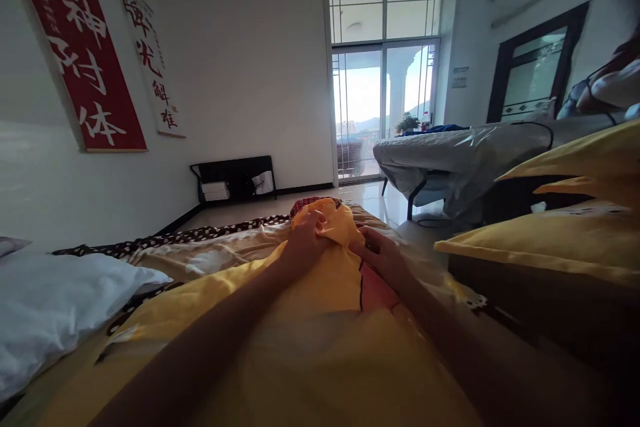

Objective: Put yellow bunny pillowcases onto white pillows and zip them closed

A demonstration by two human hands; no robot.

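A large yellow duvet cover (320,280) with a pink and black print stretches away from me over the bed. My left hand (307,232) is closed on its gathered far end, fingers bunching the cloth. To the right, my right hand (377,250) pinches the side edge of the same cover between thumb and fingers. Just past my left hand, a bit of red checked fabric (303,204) shows. Beneath and beyond lies a beige patterned sheet (240,247) with a dark dotted border (200,235).
A white pillow (75,307) lies at left. Yellow pillows (545,233) are stacked at right. Behind stands a plastic-draped table (450,153), with a person's arm (607,70) near it. A low black shelf (235,173) stands against the wall, left of a glass sliding door (385,100).
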